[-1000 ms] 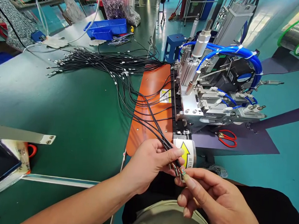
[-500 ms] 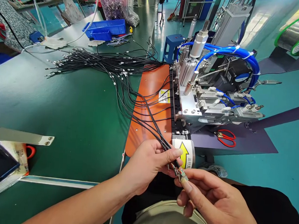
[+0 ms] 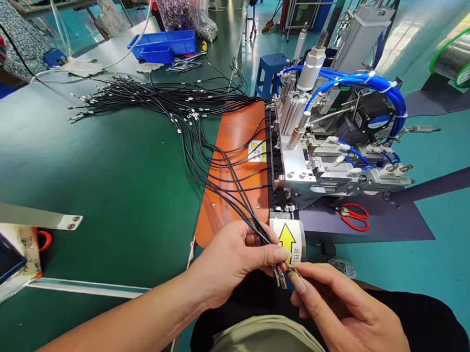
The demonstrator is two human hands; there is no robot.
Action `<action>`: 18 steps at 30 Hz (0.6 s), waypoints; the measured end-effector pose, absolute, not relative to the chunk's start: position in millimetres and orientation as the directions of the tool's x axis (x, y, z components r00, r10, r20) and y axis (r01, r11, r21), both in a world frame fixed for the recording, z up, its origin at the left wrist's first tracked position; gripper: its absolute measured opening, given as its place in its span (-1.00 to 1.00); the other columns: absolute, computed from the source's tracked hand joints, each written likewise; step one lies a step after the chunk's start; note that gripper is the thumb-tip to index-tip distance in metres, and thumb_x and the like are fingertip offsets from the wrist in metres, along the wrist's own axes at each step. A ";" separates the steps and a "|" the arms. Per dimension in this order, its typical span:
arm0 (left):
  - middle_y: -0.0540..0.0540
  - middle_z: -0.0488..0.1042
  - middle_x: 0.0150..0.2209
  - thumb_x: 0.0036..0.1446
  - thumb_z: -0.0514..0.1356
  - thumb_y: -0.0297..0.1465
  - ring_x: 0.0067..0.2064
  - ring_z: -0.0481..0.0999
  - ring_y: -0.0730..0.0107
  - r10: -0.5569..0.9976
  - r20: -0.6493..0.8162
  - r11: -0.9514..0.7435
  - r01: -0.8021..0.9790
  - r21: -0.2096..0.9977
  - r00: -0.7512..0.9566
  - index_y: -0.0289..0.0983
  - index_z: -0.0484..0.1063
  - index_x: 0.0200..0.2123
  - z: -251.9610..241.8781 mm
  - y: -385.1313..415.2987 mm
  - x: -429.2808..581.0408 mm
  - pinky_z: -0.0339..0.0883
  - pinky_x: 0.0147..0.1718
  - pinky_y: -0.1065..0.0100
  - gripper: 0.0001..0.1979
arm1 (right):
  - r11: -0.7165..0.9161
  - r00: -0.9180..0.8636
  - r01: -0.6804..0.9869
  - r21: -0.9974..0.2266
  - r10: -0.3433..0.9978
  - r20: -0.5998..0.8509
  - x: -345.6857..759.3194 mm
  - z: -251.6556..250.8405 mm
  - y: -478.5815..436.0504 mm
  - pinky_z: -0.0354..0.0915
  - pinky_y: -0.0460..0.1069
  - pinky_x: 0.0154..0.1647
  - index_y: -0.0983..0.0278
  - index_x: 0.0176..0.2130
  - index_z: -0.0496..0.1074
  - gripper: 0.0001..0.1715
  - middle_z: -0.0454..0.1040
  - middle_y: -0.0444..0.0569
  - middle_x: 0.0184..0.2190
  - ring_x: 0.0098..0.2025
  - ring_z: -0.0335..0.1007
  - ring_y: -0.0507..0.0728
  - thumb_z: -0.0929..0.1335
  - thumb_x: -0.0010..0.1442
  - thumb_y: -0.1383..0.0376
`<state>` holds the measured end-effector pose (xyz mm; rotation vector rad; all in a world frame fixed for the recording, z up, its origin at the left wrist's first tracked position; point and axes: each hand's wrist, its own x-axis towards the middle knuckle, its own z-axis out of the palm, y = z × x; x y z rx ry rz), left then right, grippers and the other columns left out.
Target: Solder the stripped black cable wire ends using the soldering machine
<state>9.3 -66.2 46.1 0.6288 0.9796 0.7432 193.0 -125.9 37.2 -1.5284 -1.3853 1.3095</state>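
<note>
My left hand (image 3: 241, 255) is closed round a small bunch of black cables (image 3: 241, 200), thumb on top. Their bare ends with metal connectors (image 3: 280, 278) stick out past my thumb. My right hand (image 3: 331, 302) pinches one cable's connector end (image 3: 293, 269) between thumb and forefinger, just right of the bunch. The cables run back over an orange plate (image 3: 235, 171) to a larger heap of black cables (image 3: 144, 95) on the green table (image 3: 132, 181). Other cables from the heap lead into the machine's edge.
A metal machine (image 3: 319, 149) with blue air hoses stands at the right. Red-handled pliers (image 3: 354, 216) lie on its dark base. A yellow-arrow label (image 3: 288, 239) is beyond my hands. Blue bins (image 3: 167, 44) stand at the back; a wire spool (image 3: 465, 54) is far right.
My right hand has shifted slightly up and right, drawing one connector end aside from the bunch. More of the other ends now show below my left thumb. The view moved slightly.
</note>
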 end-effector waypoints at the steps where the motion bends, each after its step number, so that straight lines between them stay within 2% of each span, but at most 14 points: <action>1: -0.11 0.55 -0.42 -0.07 0.47 -0.33 -0.38 0.52 0.40 0.791 -0.498 0.597 -0.266 0.757 0.356 -0.36 0.45 -0.34 46.1 -66.2 9.2 0.37 -0.38 0.44 -0.68 | -0.149 -0.063 0.305 -0.940 0.982 -0.177 192.6 38.1 -125.5 0.44 -0.15 -0.40 0.11 -0.10 0.58 -0.77 0.57 -0.09 -0.32 -0.40 0.51 0.06 0.42 0.23 0.17; 3: -0.11 0.56 -0.41 -0.07 0.46 -0.34 -0.38 0.52 0.41 0.790 -0.495 0.596 -0.260 0.760 0.362 -0.36 0.44 -0.34 46.5 -66.2 8.9 0.36 -0.35 0.42 -0.68 | -0.093 -0.031 0.343 -0.935 0.993 -0.110 191.1 40.6 -124.4 0.44 -0.14 -0.35 0.11 -0.16 0.60 -0.83 0.57 -0.08 -0.28 -0.38 0.50 0.07 0.44 0.21 0.20; 6: -0.12 0.57 -0.40 -0.03 0.44 -0.35 -0.36 0.52 0.41 0.795 -0.485 0.584 -0.243 0.775 0.364 -0.36 0.44 -0.35 48.0 -66.4 8.5 0.35 -0.31 0.42 -0.72 | -0.115 0.017 0.365 -0.924 0.993 -0.117 189.6 43.9 -122.7 0.42 -0.12 -0.34 0.13 -0.25 0.60 -0.89 0.56 -0.06 -0.27 -0.35 0.48 0.09 0.45 0.19 0.19; 9: -0.12 0.57 -0.41 -0.01 0.43 -0.36 -0.36 0.52 0.42 0.800 -0.483 0.576 -0.230 0.785 0.356 -0.36 0.44 -0.35 49.1 -66.7 8.6 0.35 -0.30 0.43 -0.73 | -0.247 0.006 0.323 -0.914 0.966 -0.259 191.7 44.1 -120.5 0.38 -0.10 -0.42 0.15 -0.23 0.60 -0.79 0.55 -0.05 -0.36 -0.41 0.45 0.10 0.45 0.18 0.11; 13: -0.12 0.57 -0.41 0.00 0.43 -0.32 -0.37 0.51 0.43 0.801 -0.472 0.569 -0.223 0.791 0.367 -0.36 0.44 -0.35 49.5 -67.1 8.9 0.34 -0.32 0.44 -0.72 | -0.506 -0.099 0.164 -0.847 0.846 -0.525 195.2 41.5 -115.4 0.33 -0.10 -0.50 0.25 -0.20 0.59 -0.61 0.48 -0.08 -0.57 -0.52 0.37 0.07 0.45 0.16 -0.01; 18: -0.12 0.56 -0.42 0.00 0.42 -0.29 -0.37 0.51 0.41 0.805 -0.474 0.565 -0.220 0.795 0.356 -0.37 0.44 -0.35 49.8 -67.4 8.9 0.35 -0.33 0.43 -0.70 | -0.655 -0.163 -0.106 -0.748 0.754 -0.637 190.9 40.8 -112.1 0.16 -0.15 -0.63 0.32 -0.34 0.54 -0.53 0.35 -0.14 -0.67 -0.63 0.19 -0.03 0.48 0.09 -0.05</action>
